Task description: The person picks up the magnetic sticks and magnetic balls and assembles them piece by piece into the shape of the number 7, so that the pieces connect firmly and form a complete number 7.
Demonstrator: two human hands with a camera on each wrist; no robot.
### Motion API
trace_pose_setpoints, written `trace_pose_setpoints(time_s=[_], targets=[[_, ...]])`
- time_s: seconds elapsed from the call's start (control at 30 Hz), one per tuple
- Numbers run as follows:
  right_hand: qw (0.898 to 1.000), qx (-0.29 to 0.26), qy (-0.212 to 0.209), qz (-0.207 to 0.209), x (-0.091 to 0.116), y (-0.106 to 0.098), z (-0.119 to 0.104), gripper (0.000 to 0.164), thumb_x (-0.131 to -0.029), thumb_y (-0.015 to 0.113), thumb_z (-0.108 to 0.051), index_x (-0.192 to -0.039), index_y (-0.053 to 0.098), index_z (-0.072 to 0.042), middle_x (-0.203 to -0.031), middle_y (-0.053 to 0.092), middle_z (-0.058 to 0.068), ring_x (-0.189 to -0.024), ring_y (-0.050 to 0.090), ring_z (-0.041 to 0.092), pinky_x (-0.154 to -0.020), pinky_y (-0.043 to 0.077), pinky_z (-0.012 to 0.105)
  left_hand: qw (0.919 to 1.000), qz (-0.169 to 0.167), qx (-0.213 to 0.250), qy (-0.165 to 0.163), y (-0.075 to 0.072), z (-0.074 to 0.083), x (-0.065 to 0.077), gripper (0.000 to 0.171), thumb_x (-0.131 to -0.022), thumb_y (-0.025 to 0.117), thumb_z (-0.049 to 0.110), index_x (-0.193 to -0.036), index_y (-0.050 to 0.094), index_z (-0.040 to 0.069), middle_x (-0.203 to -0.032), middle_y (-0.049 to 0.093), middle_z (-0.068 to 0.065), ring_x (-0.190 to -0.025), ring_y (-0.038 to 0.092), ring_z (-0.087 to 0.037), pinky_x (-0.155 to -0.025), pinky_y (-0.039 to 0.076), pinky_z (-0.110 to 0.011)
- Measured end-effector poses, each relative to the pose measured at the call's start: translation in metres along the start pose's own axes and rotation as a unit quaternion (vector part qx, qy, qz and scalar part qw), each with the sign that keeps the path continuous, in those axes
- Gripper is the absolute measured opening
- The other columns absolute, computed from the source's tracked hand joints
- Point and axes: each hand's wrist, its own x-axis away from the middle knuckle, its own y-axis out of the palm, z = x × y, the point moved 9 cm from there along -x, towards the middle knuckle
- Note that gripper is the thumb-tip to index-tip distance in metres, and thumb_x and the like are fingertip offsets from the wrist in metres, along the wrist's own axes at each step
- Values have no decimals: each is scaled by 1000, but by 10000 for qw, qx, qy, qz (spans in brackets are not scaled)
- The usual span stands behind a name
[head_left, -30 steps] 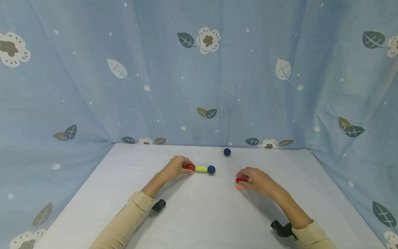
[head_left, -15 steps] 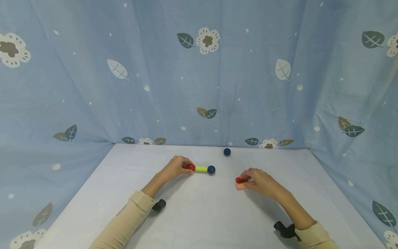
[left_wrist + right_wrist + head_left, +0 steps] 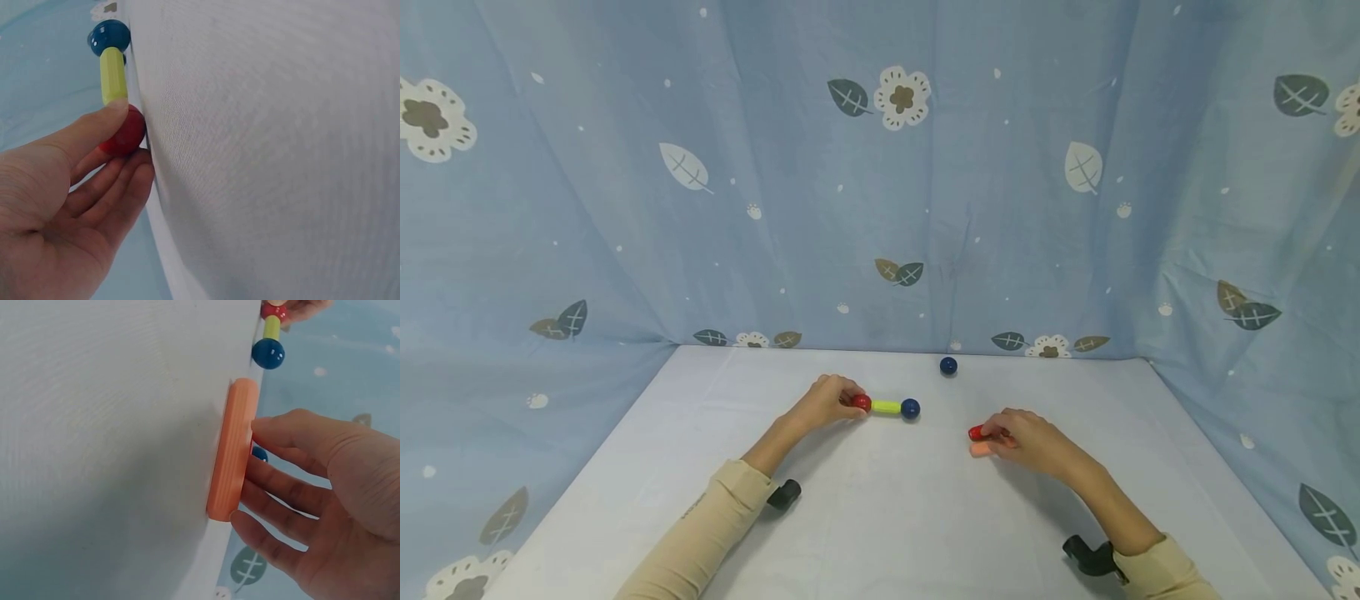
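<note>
My left hand [image 3: 826, 402] pinches a red ball [image 3: 127, 132] between thumb and fingers. That ball is joined to a short yellow rod [image 3: 886, 407] with a blue ball [image 3: 910, 408] at its far end, the whole piece lying along the white table. On the right, my right hand [image 3: 1028, 437] reaches down over two short rods lying side by side. Its thumb and fingers close round the red rod [image 3: 975, 432], which is mostly hidden behind them. The ribbed orange rod [image 3: 232, 450] lies just in front of it, close to the thumb and fingertips.
A loose dark blue ball [image 3: 948, 366] sits near the back edge of the white table [image 3: 880, 517]. Behind the table hangs a blue curtain [image 3: 805, 208] with flowers and leaves. Black wrist cameras jut from under both sleeves.
The right hand has shifted slightly right and back, its thumb moving off the front of the orange rod, which now shows more. The left hand and its ball-and-rod piece stay put.
</note>
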Motion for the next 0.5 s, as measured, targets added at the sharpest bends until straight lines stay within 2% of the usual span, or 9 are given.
trace_pose_setpoints(time_s=[0.27, 0.5], targets=[[9998, 151, 122, -47, 1, 2, 3, 19, -84, 77, -15, -101, 71, -13, -95, 69, 0, -84, 60, 14, -75, 53, 30, 10000, 15, -21, -75, 1, -1, 0, 30, -79, 82, 15, -106, 74, 6, -98, 76, -4, -82, 66, -9, -80, 56, -29], [9997, 185, 116, -78, 2, 5, 3, 18, -81, 78, -10, -97, 71, -16, -92, 67, -2, -79, 54, 11, -67, 46, 23, 9999, 40, -25, -130, 1, -2, 0, 31, -78, 83, 15, -107, 74, 6, -98, 76, -4, -82, 66, -9, -79, 56, -29]])
